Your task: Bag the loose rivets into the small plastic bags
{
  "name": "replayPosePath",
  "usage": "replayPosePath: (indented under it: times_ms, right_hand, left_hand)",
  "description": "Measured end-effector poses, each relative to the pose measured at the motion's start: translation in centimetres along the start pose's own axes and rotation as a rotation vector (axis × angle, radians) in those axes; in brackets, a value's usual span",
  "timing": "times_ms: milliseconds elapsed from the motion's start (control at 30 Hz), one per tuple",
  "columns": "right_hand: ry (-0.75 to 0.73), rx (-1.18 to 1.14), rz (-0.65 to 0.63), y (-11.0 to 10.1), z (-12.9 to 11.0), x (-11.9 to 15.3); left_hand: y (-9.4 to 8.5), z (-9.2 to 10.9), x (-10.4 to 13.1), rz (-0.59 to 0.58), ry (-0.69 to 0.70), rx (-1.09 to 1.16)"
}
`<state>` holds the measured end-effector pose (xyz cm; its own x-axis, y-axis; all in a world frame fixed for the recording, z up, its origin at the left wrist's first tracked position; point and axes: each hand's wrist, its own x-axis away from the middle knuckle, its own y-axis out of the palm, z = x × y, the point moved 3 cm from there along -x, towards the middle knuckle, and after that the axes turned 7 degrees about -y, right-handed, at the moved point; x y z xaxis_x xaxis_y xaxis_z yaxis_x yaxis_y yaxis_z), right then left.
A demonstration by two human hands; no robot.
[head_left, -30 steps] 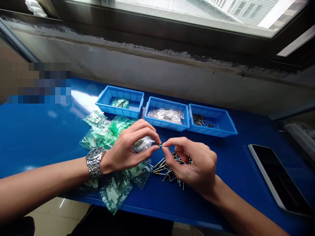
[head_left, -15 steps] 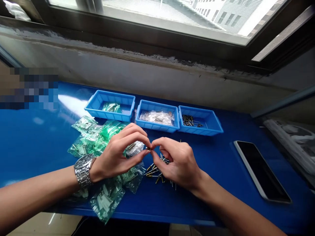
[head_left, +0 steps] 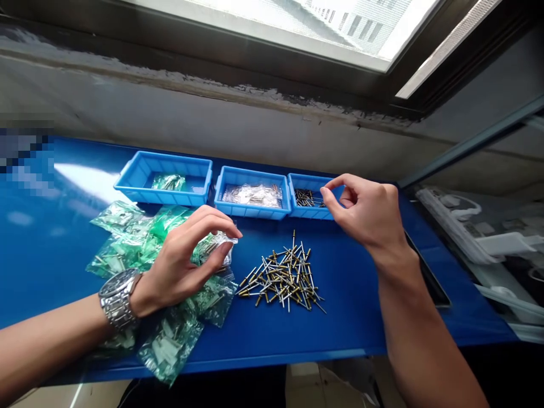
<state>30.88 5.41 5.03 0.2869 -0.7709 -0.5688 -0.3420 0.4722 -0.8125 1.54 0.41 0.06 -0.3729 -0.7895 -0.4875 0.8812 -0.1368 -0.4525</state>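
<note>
My left hand (head_left: 191, 258), with a steel watch on its wrist, hovers above the green plastic bags (head_left: 170, 345). Its thumb and index finger are slightly apart, with nothing visible between them. My right hand (head_left: 365, 212) is at the right blue bin (head_left: 310, 213), thumb and forefinger pinched together over it. Whatever is in that pinch is too small to make out. Dark short metal pieces (head_left: 304, 198) lie in this bin. Between my hands, on the table, lies a pile of pop rivets (head_left: 284, 277) with brass-coloured bodies and silver pins.
A left blue bin (head_left: 165, 196) holds a green bag, and a middle blue bin (head_left: 255, 211) holds clear bags of parts. A phone (head_left: 436, 286) is partly covered by my right forearm. Behind the blue table (head_left: 348, 317) stand a wall and a window.
My hands were together at a small brass-coloured piece; now they are apart. The right one has moved away to the right bin, uncovering the rivets. The left fingers have parted. The view has shifted.
</note>
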Motion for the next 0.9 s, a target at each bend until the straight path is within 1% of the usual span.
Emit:
replayPosePath:
  times_ms: [67, 100, 133, 200, 267, 300, 367, 467, 733, 900]
  right_hand:
    - [-0.017, -0.055, -0.002, -0.1, -0.6, 0.1]
    - [-0.035, -0.115, -0.025, 0.0, -1.1, 0.1]
    - [-0.064, -0.194, -0.078, 0.2, -1.6, 0.2]
    - [-0.142, -0.354, -0.273, 0.9, -3.0, 0.5]
    - [-0.215, -0.448, -0.482, 1.8, -4.1, 0.9]
    - [-0.239, -0.469, -0.564, 2.1, -4.5, 1.2]
    - [-0.254, -0.484, -0.667, 2.7, -4.9, 1.6]
    - [-0.233, -0.506, -0.726, 3.1, -4.9, 1.8]
    - [-0.229, -0.558, -0.783, 3.5, -4.9, 2.0]
    - [-0.178, -0.598, -0.87, 4.0, -5.3, 2.1]
  left_hand:
    - [0.0, 0.0, 0.0, -0.004, 0.004, -0.004]
    - [0.0, 0.0, 0.0, -0.005, 0.003, -0.005]
    - [0.0, 0.0, 0.0, -0.006, 0.0, -0.007]
    - [0.0, 0.0, -0.1, -0.008, -0.011, -0.012]
    - [0.0, 0.0, -0.1, -0.012, -0.02, -0.016]
    - [0.0, 0.0, -0.1, -0.015, -0.022, -0.017]
    - [0.0, 0.1, -0.2, -0.024, -0.022, -0.015]
    - [0.0, 0.2, -0.2, -0.039, -0.019, -0.013]
    - [0.1, 0.3, -0.3, -0.059, -0.012, -0.023]
    - [0.1, 0.2, -0.2, -0.068, -0.001, -0.023]
